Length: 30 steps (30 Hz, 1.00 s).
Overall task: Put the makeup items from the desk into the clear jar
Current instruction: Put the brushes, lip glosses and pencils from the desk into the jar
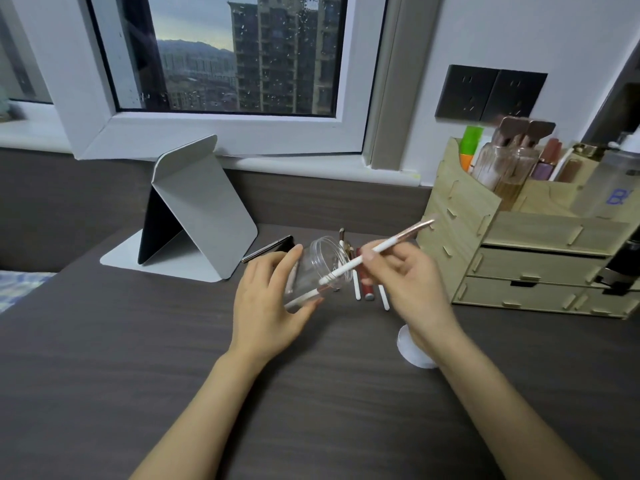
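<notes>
Holding the clear jar [320, 268] tilted in our left hand [268, 299], mouth turned toward two o'clock, we judge the task to be roughly at its middle. The left fingers [282, 263] wrap around the jar's wall and base, gripping it just off the surface [173, 375]. Our right hand [407, 282] pinches a white-handled makeup brush [377, 249] between thumb and fingertips, its rose-gold ferrule pointing up toward two o'clock and its white tail end at the jar's mouth, so this one looks to be on its way in but not yet released.

Inside the jar we see at least one white stick-like item [301, 298] lying along the lower wall; whether more sit behind our palm we cannot tell.

Left to do: a small cluster of items [367, 289] lies on the surface just at three o'clock of the jar, partly hidden by our right hand, including white sticks and a reddish tube. A dark slim pen-like thing [268, 249] lies at eleven o'clock of the jar; whether it counts as makeup is unclear. A white round lid [414, 348] rests near our right wrist, at five o'clock of the jar
</notes>
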Each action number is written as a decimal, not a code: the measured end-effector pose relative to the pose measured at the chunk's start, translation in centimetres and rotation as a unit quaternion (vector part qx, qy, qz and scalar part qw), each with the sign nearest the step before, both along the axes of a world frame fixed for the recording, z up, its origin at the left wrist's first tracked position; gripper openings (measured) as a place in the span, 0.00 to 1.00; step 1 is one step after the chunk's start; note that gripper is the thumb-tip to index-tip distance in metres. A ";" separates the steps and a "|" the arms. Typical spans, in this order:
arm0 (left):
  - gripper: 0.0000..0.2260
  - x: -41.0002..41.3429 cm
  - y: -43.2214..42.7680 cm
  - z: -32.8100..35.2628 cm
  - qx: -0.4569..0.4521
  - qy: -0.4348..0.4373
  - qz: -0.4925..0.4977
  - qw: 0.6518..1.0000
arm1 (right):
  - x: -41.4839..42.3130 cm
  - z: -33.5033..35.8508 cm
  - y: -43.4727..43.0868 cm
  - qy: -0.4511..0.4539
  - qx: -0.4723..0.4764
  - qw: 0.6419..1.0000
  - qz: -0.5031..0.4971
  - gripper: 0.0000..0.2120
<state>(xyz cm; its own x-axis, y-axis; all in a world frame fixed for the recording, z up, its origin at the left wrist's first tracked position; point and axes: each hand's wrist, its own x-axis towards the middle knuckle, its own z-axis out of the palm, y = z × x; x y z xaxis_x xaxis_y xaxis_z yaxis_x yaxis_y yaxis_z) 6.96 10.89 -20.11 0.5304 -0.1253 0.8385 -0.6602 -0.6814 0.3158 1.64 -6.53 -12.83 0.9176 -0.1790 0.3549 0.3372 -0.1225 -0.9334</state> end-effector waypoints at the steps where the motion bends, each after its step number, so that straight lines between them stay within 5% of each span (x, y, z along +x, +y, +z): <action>1: 0.31 -0.1 0.0 0.0 0.001 -0.005 -0.001 1.000 | 0.0 -0.6 0.5 -0.012 -0.082 0.996 -0.023 0.06; 4: 0.32 -0.2 0.1 -0.1 0.003 -0.017 -0.004 1.000 | -0.1 -2.5 1.4 -0.076 -0.284 0.951 -0.095 0.16; 8: 0.32 -0.1 0.2 -0.1 0.003 -0.016 -0.007 1.000 | -0.2 -3.6 2.0 -0.101 -0.307 0.942 -0.090 0.20; 12: 0.31 0.0 0.3 0.1 -0.008 -0.005 -0.003 1.000 | 0.5 -3.4 1.1 -0.075 -0.118 0.989 -0.056 0.14; 14: 0.31 0.0 0.4 0.1 -0.018 0.001 0.005 1.000 | 2.0 -3.4 -0.2 -0.015 -0.023 0.990 -0.136 0.12; 17: 0.32 0.1 0.5 0.1 -0.023 0.001 0.012 1.000 | 5.5 -4.3 -2.9 0.109 -0.152 0.943 -0.274 0.07; 20: 0.32 0.3 0.5 0.1 -0.021 -0.002 0.014 1.000 | 8.7 -5.2 -4.1 0.212 -0.319 0.888 -0.256 0.14; 26: 0.31 0.2 0.5 0.1 -0.009 -0.003 0.012 1.000 | 11.6 -6.2 -4.4 0.286 -0.451 0.810 -0.242 0.14; 28: 0.32 0.2 0.5 0.1 -0.008 0.000 0.012 1.000 | 11.6 -6.3 -5.2 0.303 -0.446 0.806 -0.245 0.13; 30: 0.32 0.3 0.5 0.1 -0.006 -0.003 0.011 1.000 | 10.9 -5.6 -6.1 0.268 -0.380 0.847 -0.259 0.11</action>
<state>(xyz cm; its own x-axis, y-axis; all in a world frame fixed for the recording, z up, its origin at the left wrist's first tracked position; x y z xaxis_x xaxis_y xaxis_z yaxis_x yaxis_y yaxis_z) 7.22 11.34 -20.05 0.5279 -0.1045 0.8429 -0.6471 -0.6922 0.3195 12.54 -12.58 -18.41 0.8520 -0.5129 0.1050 -0.3925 -0.7584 -0.5203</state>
